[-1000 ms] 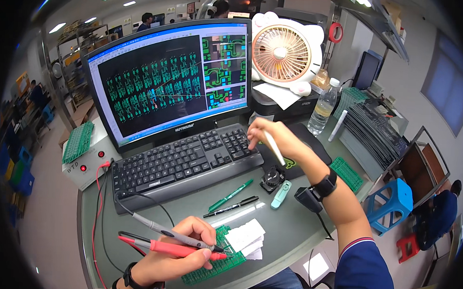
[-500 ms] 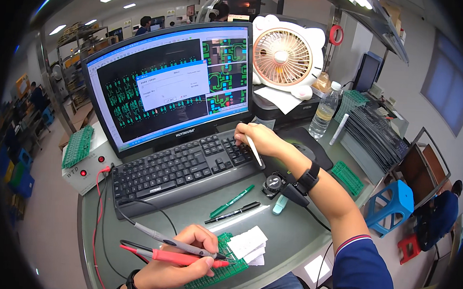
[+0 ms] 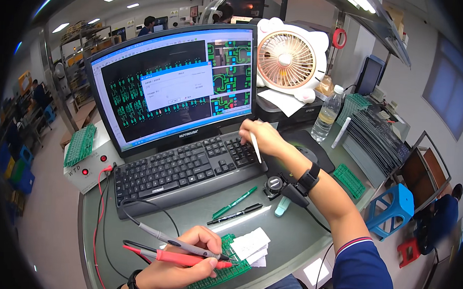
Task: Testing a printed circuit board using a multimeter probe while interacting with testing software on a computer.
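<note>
My left hand (image 3: 171, 277) is closed around two test probes, a red probe (image 3: 177, 258) and a grey probe (image 3: 160, 235). Their tips come down on a green circuit board (image 3: 219, 280) at the table's near edge; exact contact is too small to tell. White paper slips (image 3: 251, 243) cover part of that board. Over the number keys of the black keyboard (image 3: 189, 167), my right hand (image 3: 265, 138) has its fingers bent, with a slim white pen-like stick (image 3: 256, 148) held in it. Behind the keyboard, the monitor (image 3: 172, 85) displays a board layout and a dialog box.
A green marker (image 3: 234, 202) and a black marker (image 3: 234, 214) lie before the keyboard. A white fan (image 3: 286, 59) sits on a black printer (image 3: 274, 113), near a water bottle (image 3: 327, 115). Probe leads run left to a white box (image 3: 92, 164). A blue stool (image 3: 392, 206) stands right.
The view has shifted slightly, moving the scene right and down. My right hand has risen a little from the number keys. My left hand keeps the probes at the board.
</note>
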Tool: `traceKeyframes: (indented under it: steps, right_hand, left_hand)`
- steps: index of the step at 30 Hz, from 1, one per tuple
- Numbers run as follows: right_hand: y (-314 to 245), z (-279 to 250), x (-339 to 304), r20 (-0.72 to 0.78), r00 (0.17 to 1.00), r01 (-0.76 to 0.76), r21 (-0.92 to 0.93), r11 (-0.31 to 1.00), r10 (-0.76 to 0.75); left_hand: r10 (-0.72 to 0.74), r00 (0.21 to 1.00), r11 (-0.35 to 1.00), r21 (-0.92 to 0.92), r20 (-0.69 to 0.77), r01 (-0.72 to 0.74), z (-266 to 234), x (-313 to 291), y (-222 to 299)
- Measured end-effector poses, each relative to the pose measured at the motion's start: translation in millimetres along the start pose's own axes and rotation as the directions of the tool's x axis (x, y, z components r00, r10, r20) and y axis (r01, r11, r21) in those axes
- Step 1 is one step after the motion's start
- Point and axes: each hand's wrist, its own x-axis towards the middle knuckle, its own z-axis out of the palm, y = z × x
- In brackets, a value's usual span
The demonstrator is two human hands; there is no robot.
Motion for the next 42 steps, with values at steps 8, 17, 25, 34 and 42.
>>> traceKeyframes:
  steps: [8, 17, 25, 34, 42]
  right_hand:
    - [-0.7, -1.8, -12.4, 0.024, 0.999, -0.034, 0.021, 0.999, 0.033]
    - [-16.2, -2.5, 3.0, 0.024, 0.999, 0.021, 0.097, 0.995, -0.023]
    - [-38.1, -25.2, -21.4, 0.100, 0.970, -0.229, 0.086, 0.969, 0.221]
    - [-47.5, -58.7, -51.0, 0.121, 0.944, -0.311, 0.021, 0.950, 0.306]
    - [-182.3, -76.0, -76.2, 0.290, 0.882, 0.313, 0.231, 0.921, -0.372]
  left_hand:
    - [-0.001, 1.000, 1.000, 0.010, -0.005, 0.001, -1.4, -0.3, -1.4]
    - [-0.033, 0.999, 0.999, 0.018, -0.004, 0.033, -2.8, -3.0, 1.3]
    - [-0.029, 0.998, 0.999, 0.045, 0.052, 0.027, -5.2, -4.2, -5.6]
    - [0.312, 0.906, 0.937, -0.064, -0.287, -0.343, -30.4, -2.6, 11.9]
    - [0.196, 0.862, 0.934, 0.358, -0.468, -0.018, -96.4, -3.7, -31.6]
